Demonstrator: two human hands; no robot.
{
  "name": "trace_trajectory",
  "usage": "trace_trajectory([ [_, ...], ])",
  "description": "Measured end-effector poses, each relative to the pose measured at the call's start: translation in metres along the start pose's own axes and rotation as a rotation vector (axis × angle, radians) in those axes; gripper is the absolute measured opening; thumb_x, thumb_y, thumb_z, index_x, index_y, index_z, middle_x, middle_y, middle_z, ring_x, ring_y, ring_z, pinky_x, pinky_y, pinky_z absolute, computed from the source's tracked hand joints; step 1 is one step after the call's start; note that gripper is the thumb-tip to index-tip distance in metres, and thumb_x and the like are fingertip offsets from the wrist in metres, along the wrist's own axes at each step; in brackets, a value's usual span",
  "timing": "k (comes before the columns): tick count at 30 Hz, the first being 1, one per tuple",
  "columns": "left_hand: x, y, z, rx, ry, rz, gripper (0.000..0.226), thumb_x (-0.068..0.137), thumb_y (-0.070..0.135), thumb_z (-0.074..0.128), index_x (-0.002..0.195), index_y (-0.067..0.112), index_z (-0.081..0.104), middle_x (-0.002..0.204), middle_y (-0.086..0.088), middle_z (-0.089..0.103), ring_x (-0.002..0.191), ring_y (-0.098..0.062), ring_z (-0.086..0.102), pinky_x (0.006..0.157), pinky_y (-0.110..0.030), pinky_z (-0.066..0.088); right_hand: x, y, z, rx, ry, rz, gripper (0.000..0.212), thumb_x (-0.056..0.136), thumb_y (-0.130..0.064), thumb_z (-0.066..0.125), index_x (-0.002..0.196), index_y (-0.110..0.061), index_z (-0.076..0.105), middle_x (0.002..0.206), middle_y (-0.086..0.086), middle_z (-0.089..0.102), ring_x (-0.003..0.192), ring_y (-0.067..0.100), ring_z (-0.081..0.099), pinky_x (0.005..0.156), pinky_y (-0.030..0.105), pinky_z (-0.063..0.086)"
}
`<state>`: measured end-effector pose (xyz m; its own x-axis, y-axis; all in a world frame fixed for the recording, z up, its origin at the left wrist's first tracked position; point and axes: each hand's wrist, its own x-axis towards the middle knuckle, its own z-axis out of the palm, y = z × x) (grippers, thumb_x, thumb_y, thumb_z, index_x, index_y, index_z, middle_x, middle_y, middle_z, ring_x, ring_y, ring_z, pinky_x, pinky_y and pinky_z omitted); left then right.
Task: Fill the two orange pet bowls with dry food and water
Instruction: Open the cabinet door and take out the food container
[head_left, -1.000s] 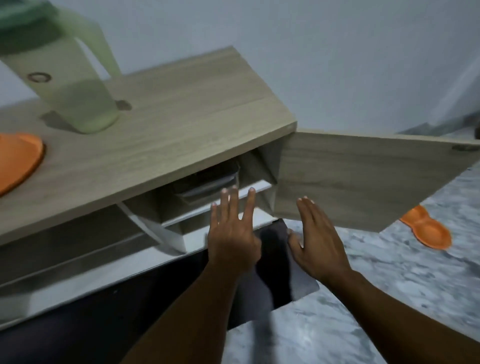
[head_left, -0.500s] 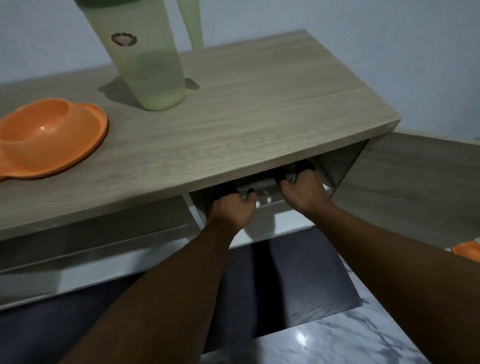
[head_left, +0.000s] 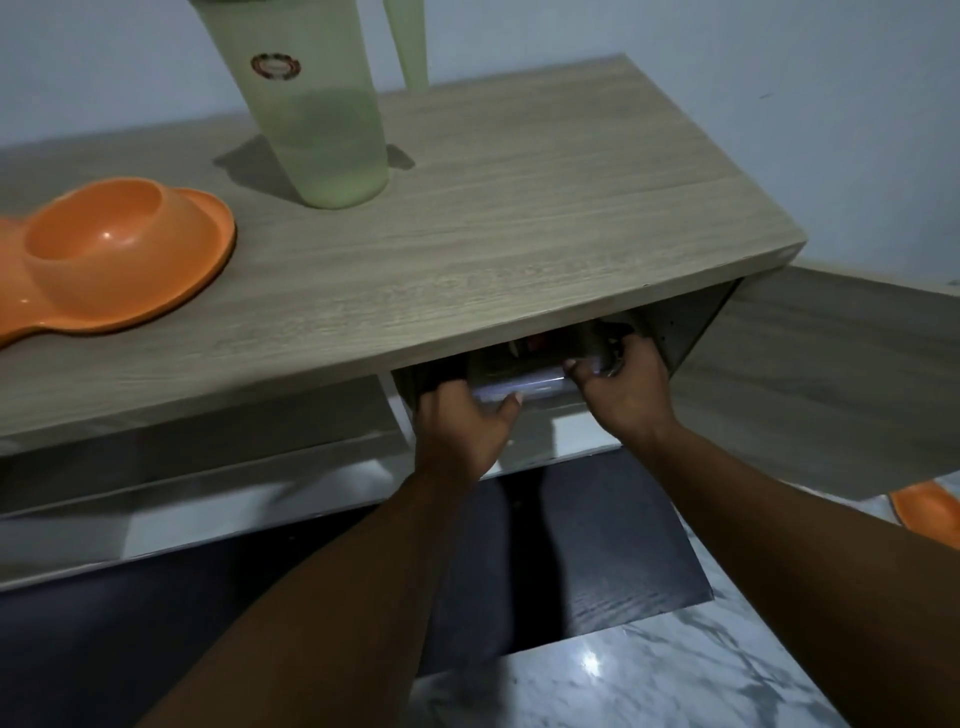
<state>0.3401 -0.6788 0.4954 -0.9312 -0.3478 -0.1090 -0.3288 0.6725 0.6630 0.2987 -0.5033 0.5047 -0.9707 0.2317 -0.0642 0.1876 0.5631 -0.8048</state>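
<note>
You're fetching the food: left hand (head_left: 462, 431) and right hand (head_left: 623, 389) both clasp a clear container (head_left: 524, 387) inside the open cabinet (head_left: 545, 234) (contents unclear). Next, draw it out level, up to the empty orange pet bowl (head_left: 119, 254), top left.

Looked down on a wood-grain cabinet top (head_left: 519, 234) and found two things standing on it, well apart: an orange double pet bowl (head_left: 104, 249) at the left edge, partly cut off by the frame, and an upright pale green pitcher (head_left: 322, 130) near the back, water showing in its lower part. Made out a clear container (head_left: 519, 387) in the open compartment under the top, without telling whether it rested on the shelf. Saw below a grey marbled floor (head_left: 675, 686) carrying a dark sheet (head_left: 597, 561) at the cabinet's foot and a second orange bowl (head_left: 924, 512) at the right, mostly hidden behind the open door (head_left: 805, 374).
</note>
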Motion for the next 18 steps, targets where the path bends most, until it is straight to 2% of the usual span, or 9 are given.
trace_trajectory([
  [3,-0.02,-0.006,-0.007,-0.05,0.021,0.1,0.047,0.078,0.049,0.078,0.102,0.011,0.065,0.1,-0.01,0.065,0.102,-0.029,0.061,0.079,-0.027,0.042,-0.019,0.005,-0.007,0.045,-0.04,-0.037,0.051,0.084,-0.03,0.081,0.127,-0.01,0.063,0.122,0.012,0.062,0.112,0.026,0.061,0.1,0.039,0.051],
  [5,-0.041,-0.007,-0.017,-0.081,0.053,0.159,0.062,0.077,0.042,0.082,0.127,0.009,0.063,0.118,-0.011,0.065,0.115,-0.028,0.059,0.092,-0.027,0.043,-0.035,0.006,-0.015,0.066,-0.063,-0.037,0.053,0.084,-0.028,0.082,0.131,-0.011,0.062,0.125,0.012,0.061,0.112,0.022,0.06,0.099,0.032,0.049],
  [7,-0.065,-0.006,-0.031,-0.123,0.055,0.186,0.077,0.076,0.039,0.084,0.141,0.009,0.054,0.132,-0.012,0.062,0.123,-0.027,0.057,0.102,-0.028,0.043,-0.056,0.003,-0.025,0.068,-0.096,-0.041,0.052,0.084,-0.027,0.082,0.131,-0.014,0.062,0.125,0.011,0.06,0.11,0.018,0.059,0.098,0.029,0.047],
  [9,-0.093,-0.005,-0.049,-0.13,0.042,0.162,0.081,0.076,0.042,0.082,0.144,0.012,0.052,0.134,-0.01,0.062,0.122,-0.026,0.059,0.103,-0.032,0.048,-0.077,-0.002,-0.037,0.05,-0.119,-0.053,0.052,0.084,-0.029,0.081,0.131,-0.017,0.061,0.127,0.01,0.061,0.114,0.021,0.06,0.102,0.036,0.05],
  [11,-0.127,-0.005,-0.071,-0.13,0.046,0.163,0.079,0.074,0.048,0.079,0.141,0.013,0.055,0.126,-0.008,0.066,0.112,-0.024,0.064,0.097,-0.036,0.052,-0.107,-0.015,-0.051,0.019,-0.145,-0.062,0.053,0.083,-0.032,0.082,0.131,-0.018,0.061,0.13,0.011,0.061,0.119,0.025,0.06,0.103,0.046,0.051],
  [13,-0.165,-0.002,-0.102,-0.135,0.082,0.157,0.075,0.072,0.046,0.078,0.135,0.009,0.058,0.113,-0.009,0.07,0.1,-0.024,0.067,0.088,-0.029,0.053,-0.142,-0.037,-0.066,0.006,-0.186,-0.085,0.055,0.083,-0.032,0.082,0.131,-0.017,0.061,0.13,0.013,0.061,0.121,0.029,0.06,0.102,0.05,0.052],
  [15,-0.197,-0.001,-0.136,-0.121,0.121,0.144,0.077,0.07,0.042,0.079,0.133,0.002,0.06,0.106,-0.013,0.071,0.094,-0.028,0.068,0.082,-0.028,0.052,-0.174,-0.064,-0.081,-0.008,-0.221,-0.116,0.055,0.083,-0.032,0.082,0.131,-0.016,0.062,0.129,0.012,0.061,0.119,0.029,0.06,0.102,0.048,0.051],
  [18,-0.231,-0.001,-0.19,-0.089,0.17,0.078,0.083,0.067,0.047,0.079,0.134,0.001,0.06,0.109,-0.017,0.072,0.097,-0.033,0.069,0.087,-0.04,0.056,-0.211,-0.109,-0.093,-0.013,-0.283,-0.173,0.054,0.085,-0.031,0.08,0.133,-0.015,0.061,0.128,0.01,0.057,0.118,0.026,0.058,0.101,0.039,0.049],
])
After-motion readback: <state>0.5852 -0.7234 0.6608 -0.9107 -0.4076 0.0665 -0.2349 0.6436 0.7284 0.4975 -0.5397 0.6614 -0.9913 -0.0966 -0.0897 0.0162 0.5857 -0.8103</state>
